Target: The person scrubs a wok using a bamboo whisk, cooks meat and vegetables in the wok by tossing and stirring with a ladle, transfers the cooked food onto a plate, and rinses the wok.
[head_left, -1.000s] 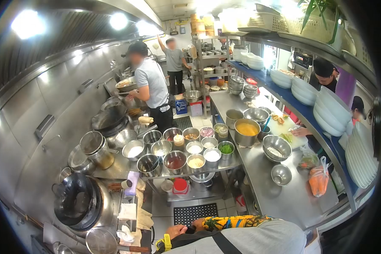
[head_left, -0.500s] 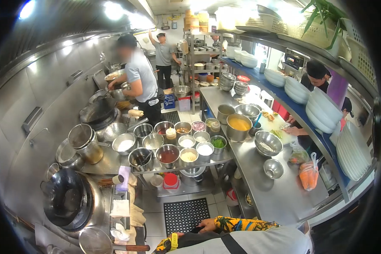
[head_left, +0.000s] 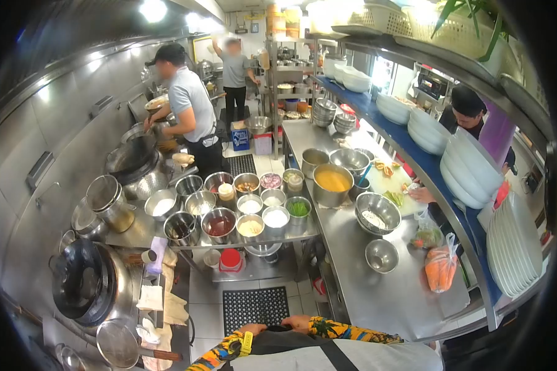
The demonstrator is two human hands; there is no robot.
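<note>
At the bottom middle, my left hand, with a yellow watch on the wrist, is at one side of a black apron at my waist. My right hand is at its other side. Both hands look closed on the black cloth, though their fingertips are partly hidden. Patterned yellow sleeves cover my forearms. Beyond the hands, a black perforated floor mat lies on the tiles.
Ahead, a steel table holds several ingredient bowls. To the left are a wok and a strainer. The right counter carries a pot, steel bowls and bagged carrots. Co-workers stand by the stoves and counter.
My left hand has come up into view beside the black apron, and my right hand has shifted slightly left. The view has turned a little, moving the scene leftward.
</note>
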